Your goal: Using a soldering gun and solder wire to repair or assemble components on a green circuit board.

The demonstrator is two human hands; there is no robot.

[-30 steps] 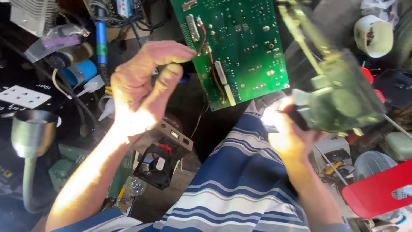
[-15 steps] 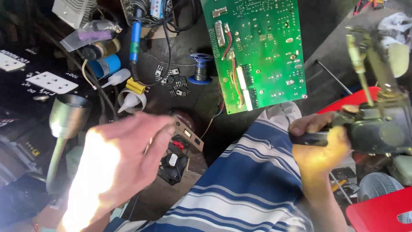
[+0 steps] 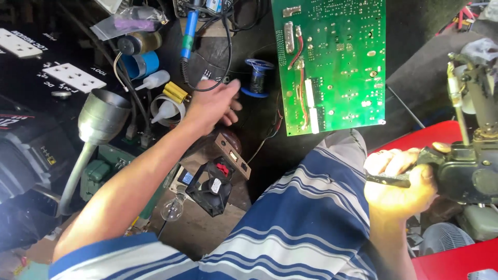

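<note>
Green circuit board (image 3: 332, 62) lies solder side up, propped near the striped knee (image 3: 311, 207); everything below is placed against it. Left of the board, the left hand (image 3: 212, 103) reaches out flat, fingers loosely spread, holding nothing, nearest the blue wire spool (image 3: 258, 78) and a soldering iron's blue handle (image 3: 189, 33). Right of the board, the right hand (image 3: 397, 181) is clenched around the grip of a dark soldering gun (image 3: 467, 171), tip upward, probably to keep it off the clutter. Open room: only a dark strip along the board's left edge.
</note>
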